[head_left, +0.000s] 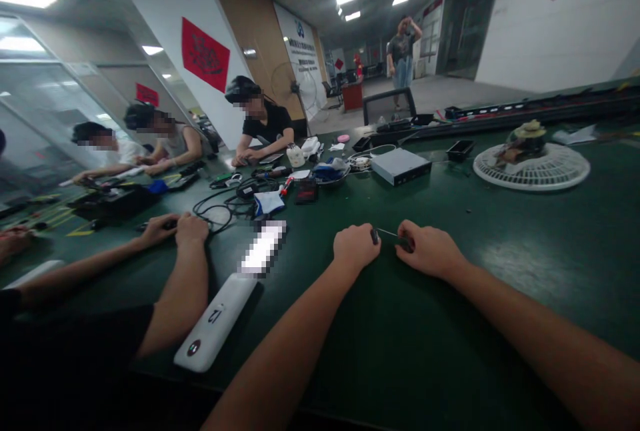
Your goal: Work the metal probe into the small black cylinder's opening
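Observation:
Above the green table (370, 324), my left hand (356, 246) is closed around a small dark object (375, 236) that shows at its finger side. My right hand (431, 248) pinches the dark handle (406, 243) of a thin tool. The tool's slim metal shaft (387, 232) points left, toward the small dark object, and its tip comes close to or touches it. The fingers hide most of the small object.
A white device marked 12 (220, 321) lies left of my forearm, near a person's arms (193, 264). Behind are cables (215, 211), a grey metal box (401, 164) and a white fan grille (560, 168). More people sit at the far left.

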### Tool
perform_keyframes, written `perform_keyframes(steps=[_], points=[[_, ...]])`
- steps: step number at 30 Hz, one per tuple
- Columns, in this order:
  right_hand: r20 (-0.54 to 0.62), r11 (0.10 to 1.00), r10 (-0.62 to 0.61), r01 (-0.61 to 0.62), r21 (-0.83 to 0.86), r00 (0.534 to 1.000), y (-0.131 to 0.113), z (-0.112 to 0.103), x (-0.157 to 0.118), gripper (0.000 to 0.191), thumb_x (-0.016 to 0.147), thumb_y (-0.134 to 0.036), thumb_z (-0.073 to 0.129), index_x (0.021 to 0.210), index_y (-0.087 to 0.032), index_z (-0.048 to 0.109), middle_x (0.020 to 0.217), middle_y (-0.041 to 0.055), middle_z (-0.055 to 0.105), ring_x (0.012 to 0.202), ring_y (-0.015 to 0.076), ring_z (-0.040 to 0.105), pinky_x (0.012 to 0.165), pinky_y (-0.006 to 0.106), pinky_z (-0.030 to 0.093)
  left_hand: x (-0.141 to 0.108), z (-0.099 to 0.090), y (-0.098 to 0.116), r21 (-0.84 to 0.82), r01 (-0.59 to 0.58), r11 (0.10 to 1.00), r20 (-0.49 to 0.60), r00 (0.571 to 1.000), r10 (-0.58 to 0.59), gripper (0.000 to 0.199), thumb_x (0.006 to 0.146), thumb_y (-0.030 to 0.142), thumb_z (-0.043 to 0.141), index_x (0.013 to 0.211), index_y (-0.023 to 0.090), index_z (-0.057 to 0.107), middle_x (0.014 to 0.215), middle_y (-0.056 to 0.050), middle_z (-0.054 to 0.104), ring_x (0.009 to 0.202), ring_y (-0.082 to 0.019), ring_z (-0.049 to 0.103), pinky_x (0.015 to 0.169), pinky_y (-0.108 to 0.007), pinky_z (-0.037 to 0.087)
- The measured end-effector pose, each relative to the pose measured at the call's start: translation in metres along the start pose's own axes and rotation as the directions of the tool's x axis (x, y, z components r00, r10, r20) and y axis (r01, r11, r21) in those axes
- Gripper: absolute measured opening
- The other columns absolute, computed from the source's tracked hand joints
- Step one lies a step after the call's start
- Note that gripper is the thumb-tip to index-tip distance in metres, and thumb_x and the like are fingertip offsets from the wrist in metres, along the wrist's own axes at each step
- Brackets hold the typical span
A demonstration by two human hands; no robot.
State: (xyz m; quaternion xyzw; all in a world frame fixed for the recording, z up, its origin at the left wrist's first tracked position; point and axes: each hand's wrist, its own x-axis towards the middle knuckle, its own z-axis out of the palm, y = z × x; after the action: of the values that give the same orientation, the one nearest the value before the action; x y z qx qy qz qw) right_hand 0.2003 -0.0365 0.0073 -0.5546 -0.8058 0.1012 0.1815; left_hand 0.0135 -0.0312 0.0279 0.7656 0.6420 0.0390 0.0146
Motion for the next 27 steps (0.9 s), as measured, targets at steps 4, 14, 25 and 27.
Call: perform_keyframes(steps=[4,14,25,27], points=[[0.047,0.998,0.033,-0.035,0.053,0.998,0.001,-0.002,-0.001,0.026,0.083,-0.044,0.06,0.1,-0.027,0.07,0.074,-0.0007,0.069,0.065,0.0177,0.062,0.053,0.029,0.036,-0.013,0.001,-0.003,-0.029,-0.052,0.998,0.045,0.998,0.054,0.03,0.093,0.045,0.046,0.089,0.024,0.067,0.08,-0.004,0.07,0.072,-0.02,0.067,0.067,-0.032,0.052],[0.099,0.941,0.127,-0.151,0.304,0.987,0.008,-0.005,-0.007,0.024,0.086,-0.047,0.061,0.084,-0.024,0.066,0.074,0.0001,0.07,0.063,0.0155,0.064,0.055,0.029,0.046,0.002,0.002,-0.009,-0.061,-0.198,0.978,0.05,0.978,0.201,0.029,0.09,0.048,0.048,0.092,0.025,0.066,0.077,-0.004,0.068,0.072,-0.022,0.065,0.066,-0.034,0.049],[-0.07,0.998,0.034,-0.031,0.046,0.997,-0.003,0.01,-0.008,0.032,0.089,-0.047,0.057,0.069,-0.023,0.052,0.082,0.0066,0.063,0.066,0.0196,0.058,0.057,0.036,0.044,0.001,0.01,-0.014,-0.145,-0.239,0.96,-0.007,0.971,0.24,0.033,0.088,0.05,0.048,0.087,0.024,0.068,0.071,-0.002,0.066,0.067,-0.02,0.063,0.059,-0.03,0.047],[-0.024,0.994,-0.009,0.012,0.111,1.0,-0.006,0.008,-0.007,0.021,0.089,-0.035,0.057,0.073,-0.022,0.056,0.093,0.0073,0.066,0.082,0.0221,0.063,0.07,0.038,0.049,0.001,0.01,-0.014,-0.137,-0.246,0.96,-0.022,0.969,0.245,0.031,0.088,0.049,0.048,0.086,0.025,0.067,0.071,-0.002,0.066,0.067,-0.021,0.063,0.058,-0.031,0.046]])
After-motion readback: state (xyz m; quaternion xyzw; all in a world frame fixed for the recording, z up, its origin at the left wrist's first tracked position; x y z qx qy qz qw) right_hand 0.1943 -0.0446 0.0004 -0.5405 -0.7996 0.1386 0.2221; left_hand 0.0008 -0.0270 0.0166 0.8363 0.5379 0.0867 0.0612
